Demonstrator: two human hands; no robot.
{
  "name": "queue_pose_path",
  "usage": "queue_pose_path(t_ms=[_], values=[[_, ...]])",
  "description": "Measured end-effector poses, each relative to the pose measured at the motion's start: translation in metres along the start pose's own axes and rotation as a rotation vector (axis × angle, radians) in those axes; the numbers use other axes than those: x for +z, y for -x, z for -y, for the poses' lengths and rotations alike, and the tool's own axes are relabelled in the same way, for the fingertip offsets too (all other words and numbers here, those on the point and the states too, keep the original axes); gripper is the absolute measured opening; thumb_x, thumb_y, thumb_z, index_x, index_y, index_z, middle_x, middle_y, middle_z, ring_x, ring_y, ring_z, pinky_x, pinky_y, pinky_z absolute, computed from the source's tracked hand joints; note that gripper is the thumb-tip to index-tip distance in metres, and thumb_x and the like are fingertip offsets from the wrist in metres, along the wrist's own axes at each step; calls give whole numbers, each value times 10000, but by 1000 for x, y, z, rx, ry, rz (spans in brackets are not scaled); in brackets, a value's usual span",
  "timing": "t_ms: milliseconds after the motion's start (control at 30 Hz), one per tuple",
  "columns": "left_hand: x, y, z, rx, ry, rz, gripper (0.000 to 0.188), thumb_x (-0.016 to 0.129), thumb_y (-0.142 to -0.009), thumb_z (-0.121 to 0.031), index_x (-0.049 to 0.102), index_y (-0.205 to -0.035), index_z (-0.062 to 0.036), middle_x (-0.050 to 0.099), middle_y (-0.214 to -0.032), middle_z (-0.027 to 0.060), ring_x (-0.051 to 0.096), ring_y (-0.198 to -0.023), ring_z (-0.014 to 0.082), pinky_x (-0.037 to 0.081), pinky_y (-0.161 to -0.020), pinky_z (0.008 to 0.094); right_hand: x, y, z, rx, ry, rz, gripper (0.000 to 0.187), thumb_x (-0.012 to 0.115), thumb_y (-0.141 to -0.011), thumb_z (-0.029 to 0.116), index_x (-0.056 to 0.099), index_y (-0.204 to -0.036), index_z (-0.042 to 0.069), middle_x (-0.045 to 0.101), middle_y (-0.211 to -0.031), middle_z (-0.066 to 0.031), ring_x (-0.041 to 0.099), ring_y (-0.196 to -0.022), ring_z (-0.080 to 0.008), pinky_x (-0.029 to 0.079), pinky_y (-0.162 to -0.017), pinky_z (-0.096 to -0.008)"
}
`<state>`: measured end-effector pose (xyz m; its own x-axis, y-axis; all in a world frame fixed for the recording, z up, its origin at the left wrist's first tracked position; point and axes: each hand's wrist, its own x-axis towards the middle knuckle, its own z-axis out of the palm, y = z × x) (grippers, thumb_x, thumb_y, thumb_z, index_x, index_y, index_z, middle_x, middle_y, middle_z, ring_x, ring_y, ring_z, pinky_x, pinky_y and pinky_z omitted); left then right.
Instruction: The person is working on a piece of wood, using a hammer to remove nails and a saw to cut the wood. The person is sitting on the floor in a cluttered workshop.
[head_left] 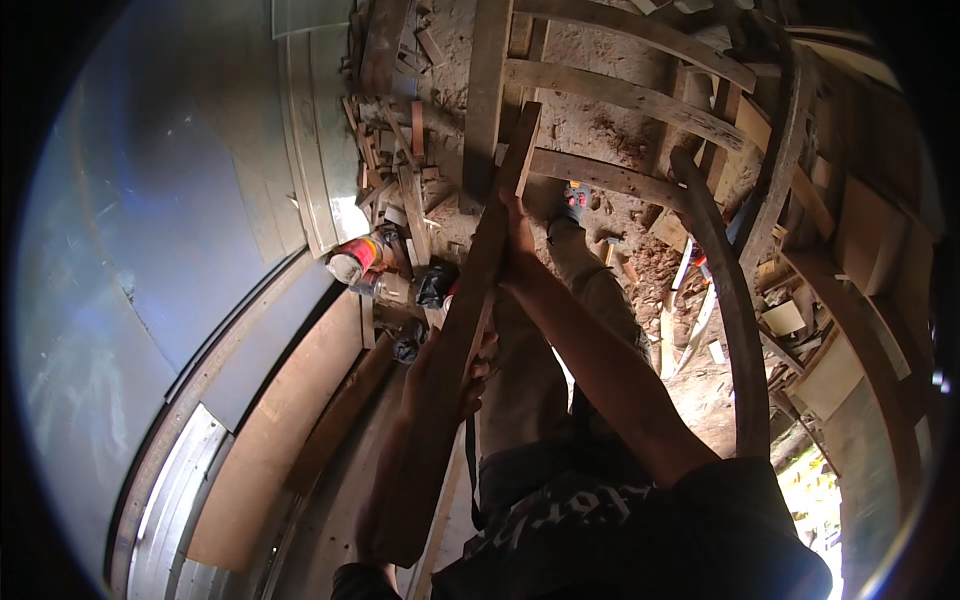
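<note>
Plank (462,330) is mid-view, slanting, tip toward 1 o'c, butt toward 7. L hand (478,378) wraps it approx. mid-length; R hand (518,240) grasps it nearer the tip, fingers partly hidden. Progress, my read: plank's up in 2 hands, not yet set down or fixed; how much is left, can't tell. Tip overlaps post (487,80) at 12 in view; contact unclear. Edges to mind: rungs (630,97) at 1, curved beam (738,330) at 3, board (275,440) at 8, wall (170,250) at 9, can (355,260) at 10. Room: bare dirt (600,130) shows btwn rungs; 8–11 side looks tighter.
</note>
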<state>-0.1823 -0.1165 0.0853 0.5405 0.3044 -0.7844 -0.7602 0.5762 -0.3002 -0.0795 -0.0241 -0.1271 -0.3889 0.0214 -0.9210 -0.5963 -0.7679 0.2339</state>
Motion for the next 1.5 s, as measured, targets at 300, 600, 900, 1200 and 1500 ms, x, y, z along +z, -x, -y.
queue_pose_path(t_ms=[300, 600, 900, 1200, 1500], values=[[2, 6, 14, 76, -178, -317, 747, 374, -962, -651, 446, -1399, -49, 581, -882, 36, 552, -649, 125, 449, -492, 262, -4, 7, -2, -56, 71, -19, 589, 667, -749, 662, 560, -917, 107, 535, -699, -72, 542, -595, -224, 473, -533, -387], [6, 8, 14, 115, -158, -367, 670, 368, -986, -581, 454, -1387, -52, 599, -881, 41, 540, -619, 119, 412, -456, 239, 1, 8, -5, -27, 9, -22, 547, 662, -776, 638, 572, -856, 104, 534, -682, -74, 537, -585, -233, 456, -528, -381], [-8, 2, 9, 202, -283, -368, 691, 412, -973, -602, 465, -1403, -63, 625, -1217, 122, 638, -1005, 212, 548, -740, 387, -12, -15, -14, -92, -14, -14, 591, 691, -775, 620, 593, -1012, 87, 574, -811, -98, 572, -700, -261, 487, -619, -414], [-48, -29, -32, -48, -337, -122, 725, 395, -949, -676, 423, -1429, -133, 560, -1319, 130, 654, -936, 295, 548, -747, 444, -22, -28, -19, -208, 82, -68, 629, 673, -805, 589, 580, -1147, 70, 578, -886, -95, 578, -757, -242, 485, -656, -405], [-32, -53, -33, -119, -282, -158, 566, 438, -937, -643, 510, -1243, -172, 534, -913, 39, 572, -648, 212, 475, -595, 366, -19, -21, -4, -161, 89, -56, 694, 666, -786, 610, 562, -1193, 58, 587, -975, -108, 577, -851, -240, 480, -719, -416]])
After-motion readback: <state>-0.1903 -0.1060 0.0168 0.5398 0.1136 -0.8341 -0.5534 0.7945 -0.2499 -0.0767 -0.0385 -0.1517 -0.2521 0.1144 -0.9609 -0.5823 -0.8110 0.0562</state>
